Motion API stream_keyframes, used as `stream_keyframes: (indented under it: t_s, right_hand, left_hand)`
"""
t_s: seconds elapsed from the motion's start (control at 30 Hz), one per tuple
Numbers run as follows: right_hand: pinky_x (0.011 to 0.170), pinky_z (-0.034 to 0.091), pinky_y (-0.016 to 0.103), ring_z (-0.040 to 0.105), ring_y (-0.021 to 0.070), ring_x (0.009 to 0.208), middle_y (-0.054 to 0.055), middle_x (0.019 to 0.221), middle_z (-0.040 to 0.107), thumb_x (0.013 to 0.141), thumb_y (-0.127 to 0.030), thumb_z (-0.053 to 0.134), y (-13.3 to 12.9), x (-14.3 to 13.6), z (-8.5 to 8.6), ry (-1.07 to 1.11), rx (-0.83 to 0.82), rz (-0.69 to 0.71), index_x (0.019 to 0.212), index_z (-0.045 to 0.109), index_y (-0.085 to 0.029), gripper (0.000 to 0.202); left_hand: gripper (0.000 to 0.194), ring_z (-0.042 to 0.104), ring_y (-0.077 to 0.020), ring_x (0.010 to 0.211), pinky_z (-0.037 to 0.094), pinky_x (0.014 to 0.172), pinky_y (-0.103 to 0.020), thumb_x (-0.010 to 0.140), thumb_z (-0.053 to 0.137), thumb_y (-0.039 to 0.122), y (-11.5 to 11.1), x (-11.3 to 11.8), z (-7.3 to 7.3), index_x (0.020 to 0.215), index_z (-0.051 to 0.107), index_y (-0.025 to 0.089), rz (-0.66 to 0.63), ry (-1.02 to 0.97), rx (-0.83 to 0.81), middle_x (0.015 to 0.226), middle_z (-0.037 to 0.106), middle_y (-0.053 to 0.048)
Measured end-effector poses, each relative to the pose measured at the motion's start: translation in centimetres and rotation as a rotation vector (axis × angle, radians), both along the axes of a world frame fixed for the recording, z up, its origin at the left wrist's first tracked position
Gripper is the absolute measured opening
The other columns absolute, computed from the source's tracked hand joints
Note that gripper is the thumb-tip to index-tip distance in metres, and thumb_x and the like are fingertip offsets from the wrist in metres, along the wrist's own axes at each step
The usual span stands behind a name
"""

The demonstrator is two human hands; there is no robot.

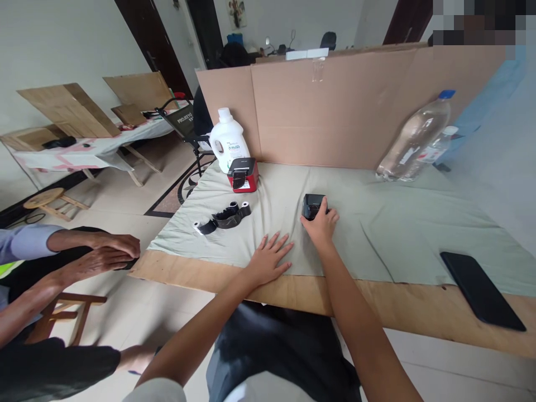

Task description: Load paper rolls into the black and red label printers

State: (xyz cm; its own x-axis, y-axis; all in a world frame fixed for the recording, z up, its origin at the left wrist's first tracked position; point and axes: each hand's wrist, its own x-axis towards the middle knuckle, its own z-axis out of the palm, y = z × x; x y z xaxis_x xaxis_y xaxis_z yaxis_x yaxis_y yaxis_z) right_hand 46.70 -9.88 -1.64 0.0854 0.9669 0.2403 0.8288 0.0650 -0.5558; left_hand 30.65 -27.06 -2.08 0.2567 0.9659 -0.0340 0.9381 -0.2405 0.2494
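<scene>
My left hand (268, 261) lies flat on the light green cloth (355, 240) near the table's front edge, fingers spread, holding nothing. My right hand (321, 223) grips a small black box-like object (312, 205), with the thumb on its left side and the fingers over its top and right. Left of it, black rolls (228, 216) with white cores lie on the cloth, partly unwound. Behind them stands a red and black device (244, 175), in front of a white jug (228, 139).
A black phone (481, 290) lies at the right front edge. Two clear bottles (419, 137) lean against the cardboard panel (326, 117) at the back. A seated person's hands (111, 249) are beside the table's left corner.
</scene>
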Motion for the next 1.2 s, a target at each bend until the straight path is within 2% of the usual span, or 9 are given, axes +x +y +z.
stream_keyframes:
  t_s: [0.23,0.57,0.63,0.73,0.77,0.83,0.97,1.1,1.2]
  right_hand:
    - [0.102,0.040,0.052,0.044,0.0388,0.115,0.019,0.124,0.046,0.073,-0.044,0.084,0.0,-0.4,0.2,0.021,0.005,-0.024,0.164,0.034,-0.017,0.108]
    - [0.102,0.039,0.052,0.043,0.0377,0.113,0.017,0.121,0.044,0.072,-0.041,0.082,0.3,-0.2,0.0,0.051,0.027,-0.013,0.159,0.039,-0.017,0.100]
    - [0.101,0.040,0.053,0.043,0.0377,0.113,0.017,0.121,0.045,0.073,-0.041,0.082,0.3,-0.3,-0.1,0.051,0.041,-0.014,0.161,0.036,-0.017,0.102]
    - [0.102,0.039,0.052,0.043,0.0378,0.114,0.018,0.122,0.045,0.072,-0.041,0.083,0.2,-0.4,-0.3,0.044,0.043,-0.022,0.163,0.031,-0.015,0.108]
    - [0.103,0.039,0.052,0.043,0.0377,0.114,0.018,0.122,0.045,0.072,-0.041,0.084,0.2,-0.5,-0.4,0.042,0.043,-0.025,0.163,0.030,-0.014,0.110]
    - [0.103,0.039,0.053,0.043,0.0373,0.114,0.018,0.122,0.045,0.070,-0.042,0.085,0.2,-0.5,-0.6,0.039,0.049,-0.029,0.163,0.029,-0.014,0.112]
    - [0.101,0.041,0.054,0.043,0.0369,0.113,0.017,0.121,0.045,0.071,-0.042,0.084,0.3,-0.6,-0.9,0.041,0.078,-0.031,0.164,0.026,-0.017,0.112]
    - [0.100,0.042,0.053,0.044,0.0370,0.112,0.015,0.120,0.044,0.067,-0.040,0.085,0.5,-0.5,-1.2,0.046,0.075,-0.043,0.166,0.021,-0.018,0.119]
    - [0.100,0.042,0.053,0.044,0.0372,0.112,0.016,0.120,0.045,0.066,-0.042,0.085,0.6,-0.4,-1.3,0.048,0.085,-0.045,0.165,0.022,-0.018,0.119]
  left_hand:
    - [0.064,0.015,-0.0331,0.167,0.015,0.134,-0.063,0.108,0.045,0.050,0.0,0.1,0.0,0.168,0.035,0.030,0.008,0.019,-0.013,0.179,0.022,-0.003]
    - [0.063,0.018,-0.0332,0.167,0.018,0.134,-0.063,0.107,0.045,0.050,-0.1,0.1,0.3,0.167,0.037,0.030,0.001,-0.013,0.004,0.178,0.027,-0.003]
    - [0.063,0.024,-0.0348,0.165,0.020,0.133,-0.063,0.104,0.052,0.047,-0.2,0.1,0.7,0.164,0.043,0.029,0.008,-0.035,0.024,0.175,0.034,-0.005]
    - [0.051,0.056,-0.0338,0.144,0.036,0.126,-0.055,0.093,0.065,0.033,0.7,0.4,2.1,0.144,0.067,0.026,0.066,-0.110,0.065,0.150,0.066,-0.009]
    - [0.043,0.066,-0.0305,0.130,0.044,0.120,-0.049,0.090,0.065,0.027,1.5,0.5,2.7,0.133,0.074,0.026,0.107,-0.163,0.082,0.134,0.074,-0.008]
    - [0.033,0.074,-0.0230,0.105,0.054,0.102,-0.037,0.088,0.062,0.019,4.1,0.8,4.0,0.115,0.079,0.026,0.208,-0.318,0.136,0.109,0.080,-0.003]
    - [0.032,0.071,-0.0160,0.088,0.052,0.085,-0.025,0.088,0.059,0.014,12.1,1.6,5.6,0.113,0.076,0.025,0.363,-0.616,0.250,0.095,0.077,0.000]
    - [0.041,0.066,-0.0143,0.085,0.048,0.080,-0.021,0.080,0.069,0.008,19.5,2.2,5.3,0.119,0.073,0.020,0.507,-0.788,0.024,0.096,0.074,-0.002]
    - [0.043,0.056,-0.0114,0.064,0.042,0.064,-0.021,0.075,0.070,0.003,22.1,2.0,4.6,0.117,0.073,0.013,0.542,-0.898,-0.165,0.074,0.066,0.001]
